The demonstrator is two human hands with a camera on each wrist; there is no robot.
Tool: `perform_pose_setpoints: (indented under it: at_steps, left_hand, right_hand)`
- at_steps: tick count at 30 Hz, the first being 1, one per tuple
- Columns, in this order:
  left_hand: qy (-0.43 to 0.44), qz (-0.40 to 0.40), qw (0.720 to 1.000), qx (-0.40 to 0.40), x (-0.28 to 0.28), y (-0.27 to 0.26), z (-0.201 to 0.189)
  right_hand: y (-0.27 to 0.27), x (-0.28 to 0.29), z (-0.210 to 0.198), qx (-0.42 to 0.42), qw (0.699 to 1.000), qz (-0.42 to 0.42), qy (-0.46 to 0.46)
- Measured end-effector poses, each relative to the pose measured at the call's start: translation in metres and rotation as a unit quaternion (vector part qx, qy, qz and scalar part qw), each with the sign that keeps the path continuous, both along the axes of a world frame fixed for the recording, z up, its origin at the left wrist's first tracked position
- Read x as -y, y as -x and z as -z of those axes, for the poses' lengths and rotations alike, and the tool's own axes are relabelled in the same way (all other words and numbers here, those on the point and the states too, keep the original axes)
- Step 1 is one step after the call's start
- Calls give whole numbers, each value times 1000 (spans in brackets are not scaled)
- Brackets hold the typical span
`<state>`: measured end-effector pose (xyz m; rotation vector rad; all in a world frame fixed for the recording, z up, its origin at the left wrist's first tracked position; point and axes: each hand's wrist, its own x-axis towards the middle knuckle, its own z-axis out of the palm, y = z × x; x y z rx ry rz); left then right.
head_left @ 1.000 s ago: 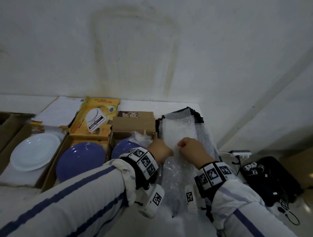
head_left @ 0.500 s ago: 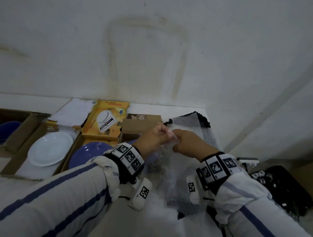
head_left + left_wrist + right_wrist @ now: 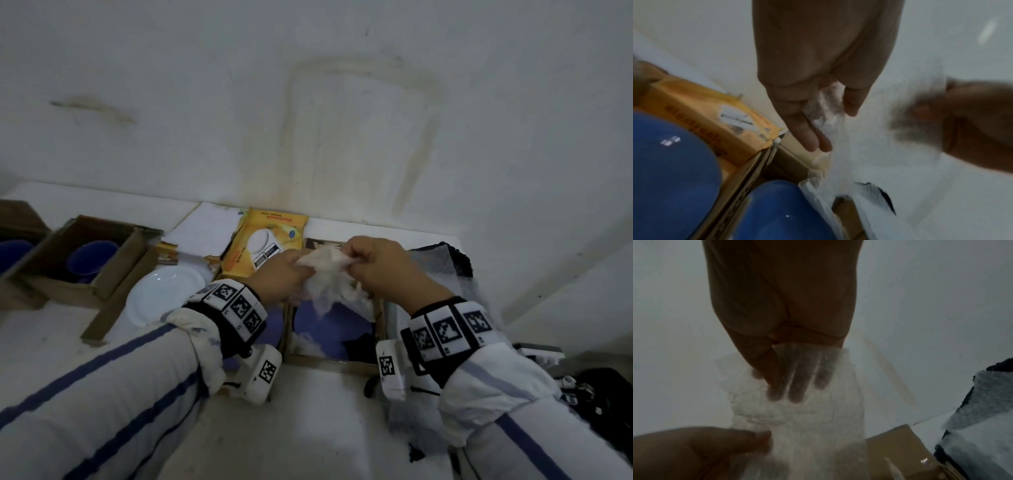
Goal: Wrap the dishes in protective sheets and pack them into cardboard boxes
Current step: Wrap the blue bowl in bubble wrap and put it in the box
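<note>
Cardboard box (image 3: 329,364) on the white table (image 3: 308,428), blue plate (image 3: 334,334) inside it. Above the box, bubble-wrap sheet (image 3: 327,263) held bunched between both hands. Left hand (image 3: 286,274) pinches its left end; right hand (image 3: 383,265) grips its right end, fingers curled, though wrist views are blurred. Sheet hangs toward the plate.

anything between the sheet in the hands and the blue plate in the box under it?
Nothing visible. Both the left hand and right hand grip the bubble-wrap sheet, which hangs directly over the blue plate in the open cardboard box. Only white wrap already lies along the plate's edges.
</note>
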<state>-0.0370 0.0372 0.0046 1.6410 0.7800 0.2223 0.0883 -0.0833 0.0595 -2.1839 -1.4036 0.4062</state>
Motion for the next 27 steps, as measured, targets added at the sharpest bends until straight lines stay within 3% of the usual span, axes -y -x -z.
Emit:
perform_pose_setpoints:
  at_steps: [3, 6, 8, 10, 12, 14, 17, 20, 23, 27]
  left_hand:
    - [215, -15, 975, 52, -7, 13, 0]
    - [314, 38, 942, 109, -14, 25, 1]
    - [255, 14, 962, 91, -19, 25, 10]
    - [74, -18, 997, 10, -24, 23, 17]
    - [-56, 12, 997, -52, -23, 24, 18]
    - [-130, 61, 988, -64, -20, 26, 24]
    - [-165, 52, 984, -37, -16, 26, 36]
    - [-123, 48, 991, -21, -19, 22, 50]
    - [-83, 50, 992, -84, -24, 18, 60]
    - [-96, 24, 987, -130, -28, 12, 66]
  right_hand:
    - [14, -14, 18, 65, 993, -66, 69]
    - [26, -24, 35, 46, 983, -119, 129]
    - [32, -28, 40, 11, 980, -121, 156]
    - [34, -32, 40, 6, 986, -88, 144]
    - [32, -36, 39, 60, 992, -65, 95]
    - [34, -41, 43, 97, 988, -76, 95]
    - [40, -47, 59, 87, 986, -61, 125]
    - [34, -46, 68, 140, 986, 9, 92]
    - [18, -44, 73, 209, 970, 38, 117]
    - [3, -51, 74, 275, 945, -4, 177]
